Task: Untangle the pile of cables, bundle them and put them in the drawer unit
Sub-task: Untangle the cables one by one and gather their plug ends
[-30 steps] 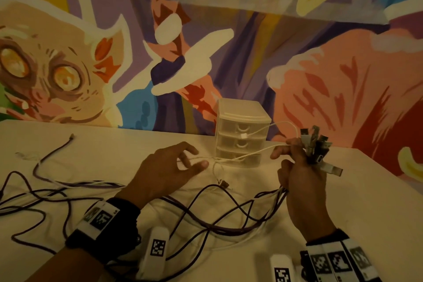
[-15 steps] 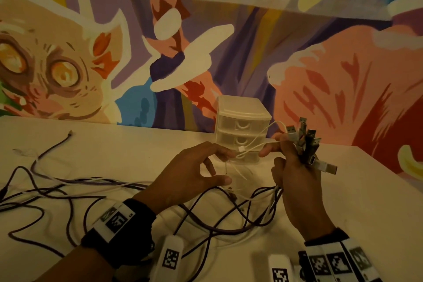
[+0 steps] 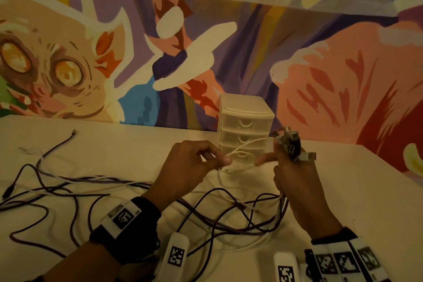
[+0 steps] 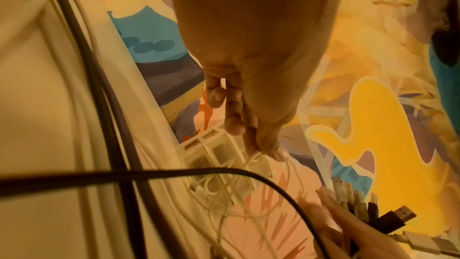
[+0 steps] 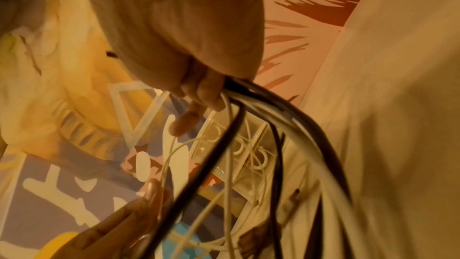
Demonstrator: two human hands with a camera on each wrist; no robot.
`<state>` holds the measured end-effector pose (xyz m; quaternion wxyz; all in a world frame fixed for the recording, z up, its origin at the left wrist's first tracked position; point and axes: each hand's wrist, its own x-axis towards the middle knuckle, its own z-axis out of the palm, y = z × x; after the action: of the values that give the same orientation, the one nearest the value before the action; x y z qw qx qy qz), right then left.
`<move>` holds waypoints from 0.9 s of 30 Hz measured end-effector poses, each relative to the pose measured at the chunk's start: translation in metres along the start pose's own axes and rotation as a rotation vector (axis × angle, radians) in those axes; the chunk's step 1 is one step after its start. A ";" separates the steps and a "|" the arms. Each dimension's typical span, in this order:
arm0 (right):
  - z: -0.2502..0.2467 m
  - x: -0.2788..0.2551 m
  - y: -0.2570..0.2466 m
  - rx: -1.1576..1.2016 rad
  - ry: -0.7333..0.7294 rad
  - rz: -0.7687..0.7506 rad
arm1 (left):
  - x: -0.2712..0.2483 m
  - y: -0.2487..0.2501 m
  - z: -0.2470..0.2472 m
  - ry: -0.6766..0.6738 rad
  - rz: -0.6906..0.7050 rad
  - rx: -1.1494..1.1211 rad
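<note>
My right hand (image 3: 282, 158) grips a bunch of cable ends; their plugs (image 3: 290, 144) fan out above the fist and the dark and white cords (image 5: 273, 109) hang below it. My left hand (image 3: 225, 160) pinches a thin white cable (image 3: 242, 147) that runs across to the right hand, in front of the drawer unit (image 3: 246, 126). The pinch (image 4: 260, 152) shows in the left wrist view, with the plugs (image 4: 388, 220) at the lower right. All three drawers of the small translucent unit look closed. Loose dark cables (image 3: 68, 192) sprawl over the table to the left.
The cream table (image 3: 366, 190) ends at a painted mural wall just behind the drawer unit. Cable loops (image 3: 229, 220) lie between my wrists. A single dark cable end (image 3: 73, 131) lies far left near the wall.
My left hand lifted off the table, moved right toward the right hand and took the thin white cable between its fingertips. The right hand kept its hold on the plug ends.
</note>
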<state>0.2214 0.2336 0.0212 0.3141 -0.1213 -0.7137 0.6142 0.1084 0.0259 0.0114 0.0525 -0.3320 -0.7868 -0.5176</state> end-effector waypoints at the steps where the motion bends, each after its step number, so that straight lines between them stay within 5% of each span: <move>1: -0.001 0.000 0.000 -0.026 -0.016 0.031 | -0.001 0.001 -0.001 0.023 -0.020 -0.054; 6: 0.004 -0.009 -0.007 -0.188 -0.267 -0.021 | -0.003 0.003 0.001 0.011 -0.138 -0.266; 17: 0.009 -0.011 -0.002 -0.146 -0.180 0.068 | -0.009 0.011 0.013 -0.163 -0.123 -0.296; 22: 0.005 -0.010 -0.005 -0.022 -0.281 0.153 | -0.010 0.011 0.013 -0.188 -0.103 -0.301; 25: 0.003 -0.010 -0.005 -0.050 -0.365 0.192 | -0.008 0.009 0.013 -0.119 -0.122 -0.289; 27: 0.000 -0.012 -0.008 -0.112 -0.433 0.165 | -0.001 0.001 0.009 0.048 -0.186 -0.280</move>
<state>0.2330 0.2253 0.0255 0.0952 -0.0620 -0.7850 0.6090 0.1121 0.0334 0.0071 -0.0236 -0.2492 -0.7327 -0.6328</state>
